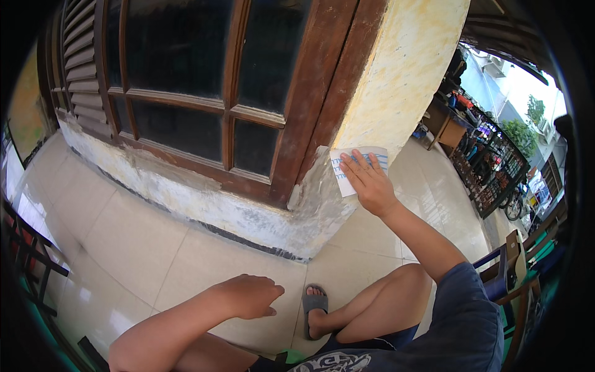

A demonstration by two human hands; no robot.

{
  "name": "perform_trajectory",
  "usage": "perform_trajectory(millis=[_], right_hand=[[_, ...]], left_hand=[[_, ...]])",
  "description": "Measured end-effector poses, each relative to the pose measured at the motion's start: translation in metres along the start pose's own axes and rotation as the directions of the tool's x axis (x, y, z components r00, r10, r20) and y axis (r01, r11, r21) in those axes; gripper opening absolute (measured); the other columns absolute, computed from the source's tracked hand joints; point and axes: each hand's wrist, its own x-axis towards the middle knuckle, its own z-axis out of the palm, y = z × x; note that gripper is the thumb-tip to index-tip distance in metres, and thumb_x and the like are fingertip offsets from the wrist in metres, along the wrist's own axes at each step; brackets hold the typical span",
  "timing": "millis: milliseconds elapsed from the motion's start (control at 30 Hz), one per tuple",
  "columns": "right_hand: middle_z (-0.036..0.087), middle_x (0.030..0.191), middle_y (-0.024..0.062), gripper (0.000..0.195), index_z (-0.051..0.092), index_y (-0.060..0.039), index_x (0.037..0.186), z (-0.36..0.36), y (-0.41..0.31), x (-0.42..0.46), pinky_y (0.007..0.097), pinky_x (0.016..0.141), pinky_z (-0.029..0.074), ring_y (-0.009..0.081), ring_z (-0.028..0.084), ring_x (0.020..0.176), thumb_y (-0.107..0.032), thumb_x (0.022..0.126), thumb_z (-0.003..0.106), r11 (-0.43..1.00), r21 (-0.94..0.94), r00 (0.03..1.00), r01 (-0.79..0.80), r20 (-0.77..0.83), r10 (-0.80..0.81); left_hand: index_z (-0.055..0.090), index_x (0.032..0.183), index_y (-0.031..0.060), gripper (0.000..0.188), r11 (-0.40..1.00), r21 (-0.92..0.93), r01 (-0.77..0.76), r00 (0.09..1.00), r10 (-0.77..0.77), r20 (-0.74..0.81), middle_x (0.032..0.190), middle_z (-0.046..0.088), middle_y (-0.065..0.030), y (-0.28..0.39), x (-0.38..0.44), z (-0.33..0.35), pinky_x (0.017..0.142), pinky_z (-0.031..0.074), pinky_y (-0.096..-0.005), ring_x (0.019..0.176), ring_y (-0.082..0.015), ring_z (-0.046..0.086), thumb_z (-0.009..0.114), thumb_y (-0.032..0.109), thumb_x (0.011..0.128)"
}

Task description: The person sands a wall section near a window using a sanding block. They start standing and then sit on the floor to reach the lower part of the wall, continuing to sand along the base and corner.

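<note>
My right hand (368,185) lies flat, fingers extended, on a sheet of white paper with blue print (346,185), probably sandpaper seen from its back. It presses the sheet against the yellowish plastered wall (395,79), beside the lower corner of a brown wooden window frame (288,183). Grey filler (320,195) covers the wall just left of and below the sheet. My left hand (255,296) hangs over the tiled floor near my knee, touching nothing; its fingers are loosely bent and partly hidden, and I see nothing in it.
Dark glass panes (179,130) fill the window. Below it runs a low white wall (223,218) with a dark base strip. A grey sandal (315,302) is on my foot on the tiles. At right are a wooden desk (448,132), a black metal fence (497,167) and a chair (495,274).
</note>
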Motion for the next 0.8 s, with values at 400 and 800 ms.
perform_trajectory(millis=[400,800], right_hand=[[0.048,0.156,0.0140,0.048,0.057,0.0008,0.140,-0.018,0.017,0.007,0.0529,0.121,0.029,0.0343,0.042,0.147,-0.006,0.092,0.052,0.993,-0.001,0.981,-0.114,-0.160,0.112],[0.054,0.149,0.0169,0.042,0.061,0.0029,0.133,-0.004,-0.066,-0.027,0.0501,0.119,0.037,0.0341,0.047,0.142,-0.006,0.092,0.054,0.959,0.259,0.976,0.113,0.151,-0.156]], left_hand=[[0.052,0.140,0.0033,0.055,0.999,-0.029,0.026,0.998,-0.024,0.060,0.129,0.063,-0.0185,-0.013,-0.012,0.005,0.102,0.049,-0.0458,0.122,-0.0363,0.060,0.065,0.037,0.098],[0.053,0.135,0.0052,0.051,0.997,0.077,0.018,0.997,-0.023,0.070,0.119,0.063,-0.0185,0.008,-0.012,0.009,0.095,0.053,-0.0476,0.115,-0.0371,0.062,0.064,0.039,0.098]])
